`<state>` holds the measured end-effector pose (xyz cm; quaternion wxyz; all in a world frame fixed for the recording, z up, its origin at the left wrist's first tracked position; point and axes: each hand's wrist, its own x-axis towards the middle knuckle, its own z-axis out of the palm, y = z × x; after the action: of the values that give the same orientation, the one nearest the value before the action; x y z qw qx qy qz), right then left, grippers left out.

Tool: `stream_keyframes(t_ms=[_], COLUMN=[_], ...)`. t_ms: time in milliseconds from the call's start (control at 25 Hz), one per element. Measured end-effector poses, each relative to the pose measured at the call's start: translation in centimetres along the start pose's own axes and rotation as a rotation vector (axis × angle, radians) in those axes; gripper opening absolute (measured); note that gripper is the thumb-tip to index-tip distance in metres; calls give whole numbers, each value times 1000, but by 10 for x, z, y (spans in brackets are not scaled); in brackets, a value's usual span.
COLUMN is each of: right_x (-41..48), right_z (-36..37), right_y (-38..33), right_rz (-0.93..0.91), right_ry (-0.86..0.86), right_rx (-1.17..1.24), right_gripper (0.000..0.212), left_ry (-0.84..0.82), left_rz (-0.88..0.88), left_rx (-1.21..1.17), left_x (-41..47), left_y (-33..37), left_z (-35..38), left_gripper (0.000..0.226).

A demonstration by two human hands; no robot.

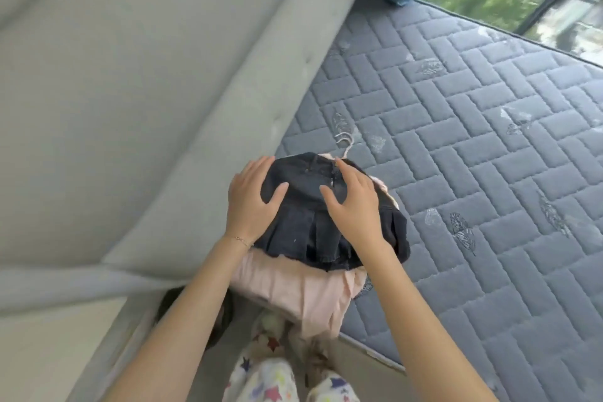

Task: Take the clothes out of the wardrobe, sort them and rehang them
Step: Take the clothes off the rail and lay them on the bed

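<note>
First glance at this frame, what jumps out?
Dead centre, the left hand and right hand rest with spread fingers on a dark pleated skirt. The skirt lies on a pink garment, and a hanger hook pokes out at the far end. The pile sits at the near edge of a bare quilted mattress that fills the right side, with a grey padded headboard on the left.
</note>
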<state>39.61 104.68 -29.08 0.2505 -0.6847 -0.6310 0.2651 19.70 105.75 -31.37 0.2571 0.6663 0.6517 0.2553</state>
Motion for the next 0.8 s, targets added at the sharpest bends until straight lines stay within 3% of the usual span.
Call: stream_keyframes(t_ms=[320,800], right_x=[-115,-389], right_z=[31,136], right_y=[-133,-296], right_rz=[-470,-1162], right_ry=[-376,-1022], right_rx=[1,-7], right_gripper=[55,53], left_ry=[411,1164], left_rz=[-287,-1002], left_rx=[-19,75], left_x=[-191,-572], left_y=[-16,-40], left_z=[-112,-198], left_gripper=[57,61])
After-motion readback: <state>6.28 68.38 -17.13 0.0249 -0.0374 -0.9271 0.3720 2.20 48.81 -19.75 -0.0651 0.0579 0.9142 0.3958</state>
